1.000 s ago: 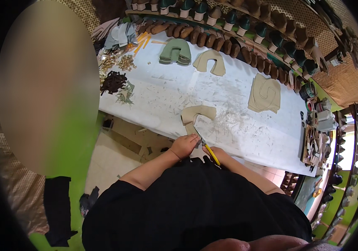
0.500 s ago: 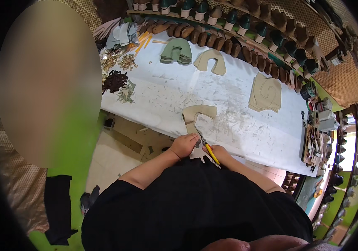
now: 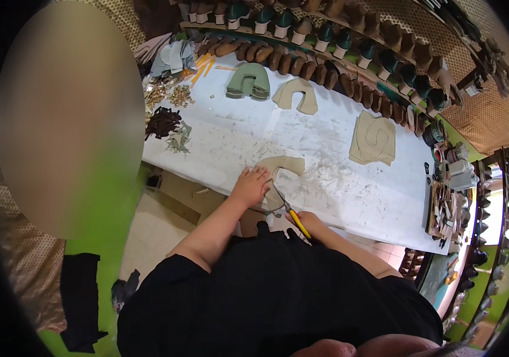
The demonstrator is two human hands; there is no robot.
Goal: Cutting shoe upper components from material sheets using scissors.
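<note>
A tan U-shaped leather piece (image 3: 284, 168) lies at the near edge of the white worktable (image 3: 355, 196). My left hand (image 3: 250, 185) presses flat on its left side, fingers spread. My right hand (image 3: 304, 221) grips a yellow-handled knife (image 3: 294, 216), whose blade points up-left into the lower part of the tan piece. Both forearms come up from my black-clad body at the bottom of the picture.
On the table lie a green stack of cut pieces (image 3: 248, 81), a tan cut piece (image 3: 297, 95), a tan stack (image 3: 375, 138), dark scraps (image 3: 162, 122) and small tools at the right end (image 3: 445, 196). Rows of shoe lasts (image 3: 337, 41) line the shelves behind.
My left hand has shifted a little up onto the tan piece, and the knife has moved slightly along its lower edge.
</note>
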